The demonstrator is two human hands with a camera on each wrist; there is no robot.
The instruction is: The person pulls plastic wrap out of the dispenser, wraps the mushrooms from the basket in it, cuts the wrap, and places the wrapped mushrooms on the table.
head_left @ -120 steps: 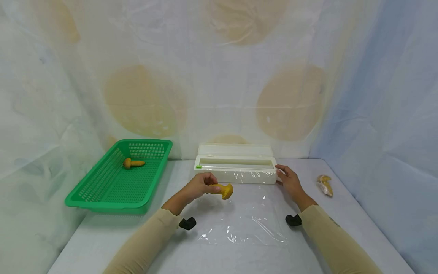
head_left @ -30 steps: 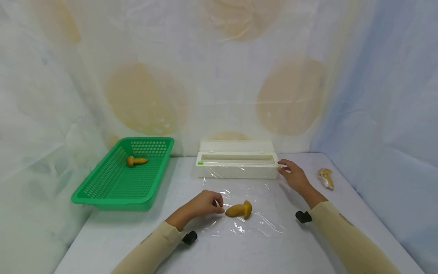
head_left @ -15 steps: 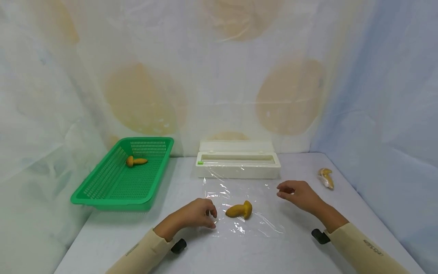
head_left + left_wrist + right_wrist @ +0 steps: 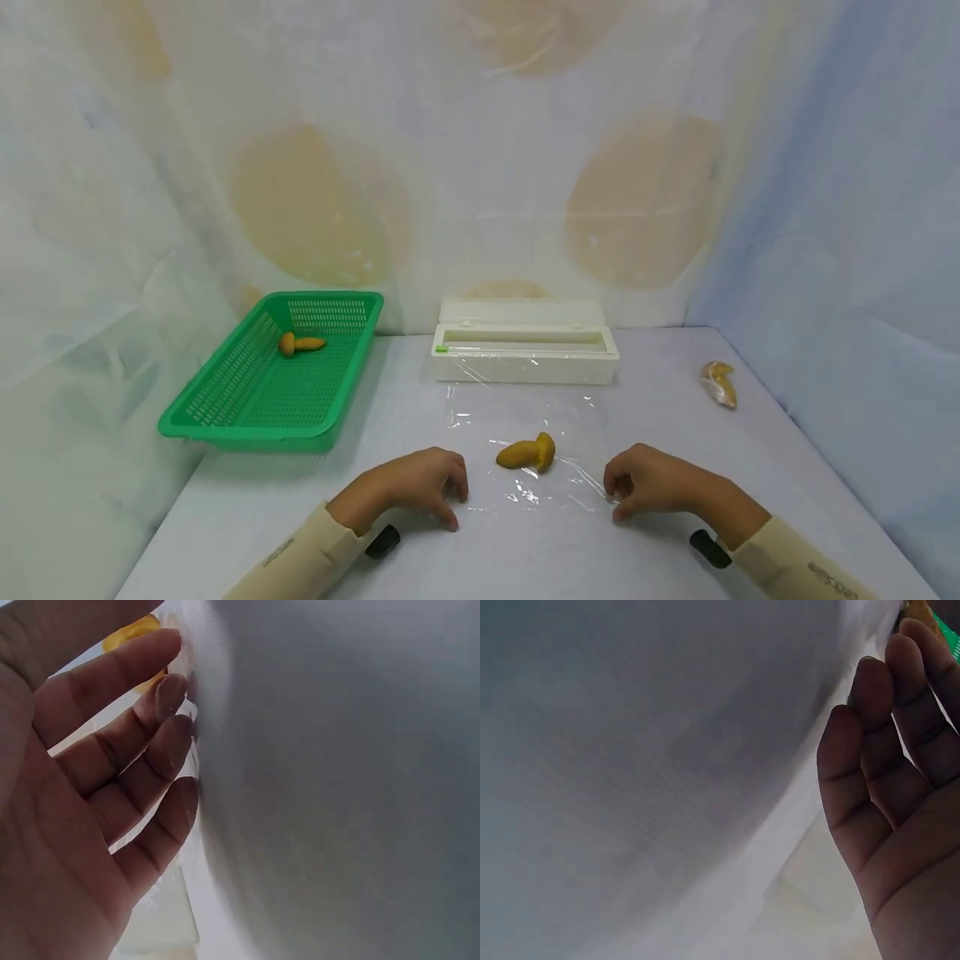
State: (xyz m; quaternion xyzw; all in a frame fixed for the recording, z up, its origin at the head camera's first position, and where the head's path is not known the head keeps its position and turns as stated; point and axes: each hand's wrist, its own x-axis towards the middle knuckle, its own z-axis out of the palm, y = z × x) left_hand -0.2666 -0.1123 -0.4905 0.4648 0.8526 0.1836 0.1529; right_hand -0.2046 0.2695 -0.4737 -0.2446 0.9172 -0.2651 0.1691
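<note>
A yellow-brown mushroom (image 4: 527,453) lies on its side on a sheet of clear cling film (image 4: 472,425), its cap to the right. The film runs forward over the table from a white cling film dispenser (image 4: 525,370) with its lid raised. At the sheet's front left corner is my left hand (image 4: 416,486), thumb and fingers apart. My right hand (image 4: 654,481) is at the front right corner, fingers bent loosely. In the left wrist view, the left fingers (image 4: 142,791) are slightly bent with nothing gripped. The right fingers (image 4: 877,750) look the same; film contact is unclear.
To the left stands a green basket (image 4: 262,437) with another mushroom (image 4: 302,343) inside. A film-wrapped mushroom (image 4: 720,385) lies near the right edge of the white table (image 4: 675,358). A green slider (image 4: 441,349) sits at the dispenser's left end. Patterned sheeting surrounds the table.
The left hand has laid the mushroom on the film and let go. My right hand has left the dispenser's right end. Both hands have come down to the sheet's front corners.
</note>
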